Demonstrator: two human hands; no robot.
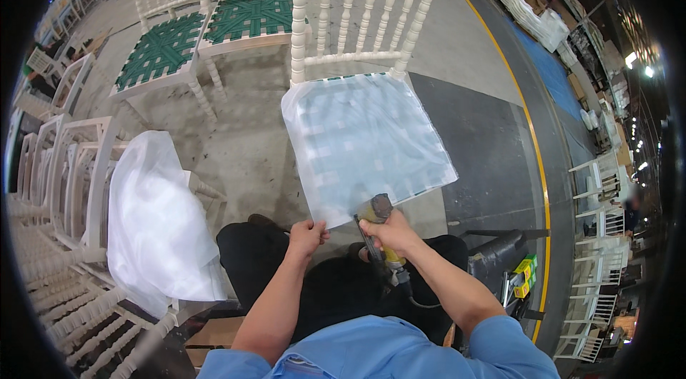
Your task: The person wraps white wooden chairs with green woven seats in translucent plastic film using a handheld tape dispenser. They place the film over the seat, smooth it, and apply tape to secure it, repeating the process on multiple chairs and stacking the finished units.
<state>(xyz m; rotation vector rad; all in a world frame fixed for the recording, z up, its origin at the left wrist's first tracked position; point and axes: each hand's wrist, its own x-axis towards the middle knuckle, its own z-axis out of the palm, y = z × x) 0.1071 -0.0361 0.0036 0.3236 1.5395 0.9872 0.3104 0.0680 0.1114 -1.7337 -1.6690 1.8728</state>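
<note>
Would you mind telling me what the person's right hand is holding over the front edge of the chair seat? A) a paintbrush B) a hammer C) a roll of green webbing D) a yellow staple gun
D: the right hand grips a yellow staple gun at the front edge of the sheer white fabric laid over the chair, while the left hand pinches that fabric's edge.

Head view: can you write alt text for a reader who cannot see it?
A person's left hand pinches the near edge of sheer white fabric laid over a white chair's seat, while the right hand holds a yellow staple gun at that edge.
</note>
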